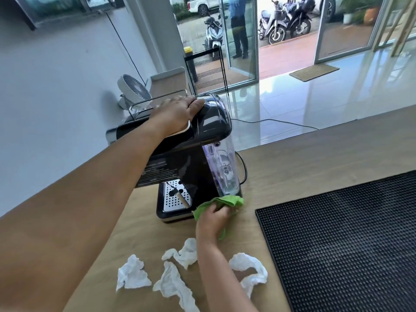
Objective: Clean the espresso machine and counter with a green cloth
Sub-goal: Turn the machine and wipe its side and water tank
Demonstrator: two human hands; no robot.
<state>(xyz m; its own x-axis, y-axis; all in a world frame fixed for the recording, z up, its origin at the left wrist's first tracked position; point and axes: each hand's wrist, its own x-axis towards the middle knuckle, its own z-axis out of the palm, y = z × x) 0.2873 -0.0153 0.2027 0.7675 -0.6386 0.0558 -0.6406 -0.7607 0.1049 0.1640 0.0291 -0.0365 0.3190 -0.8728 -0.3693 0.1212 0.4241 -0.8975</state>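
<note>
Espresso machine (180,158) on the wooden counter (304,172), close to its far edge. The left hand (175,113) rests on the machine's top, fingers straight and together. The right hand (212,219) curls its fingers around the green cloth (227,201), which touches the machine's base below the clear water tank (225,167). Crumpled white tissues (132,273) lie on both sides of the right forearm. A black studded mat (349,244) lies to the right, near the cloth but apart from it. A power cord (244,172) loops behind the tank. Bare counter shows between machine and mat.
</note>
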